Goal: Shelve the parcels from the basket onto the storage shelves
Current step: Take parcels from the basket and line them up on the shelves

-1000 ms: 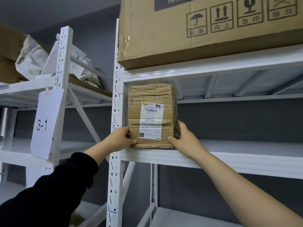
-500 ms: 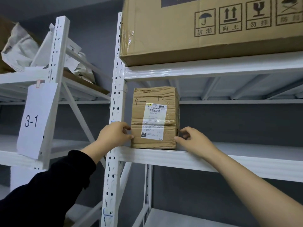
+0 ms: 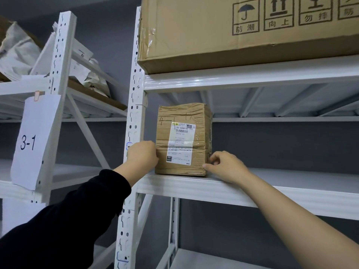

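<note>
We find the parcel (image 3: 182,138) shelved, left hand (image 3: 142,155) and right hand (image 3: 226,165) curled against it, hold indeterminate; next, release and withdraw.

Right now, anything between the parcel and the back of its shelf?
Nothing visible. The parcel stands on the shelf beside the upright, left hand and right hand at its lower sides. What lies straight behind it is hidden.

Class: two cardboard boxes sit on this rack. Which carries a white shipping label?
The small parcel on the middle shelf; the large carton above shows only printed handling symbols.
</note>
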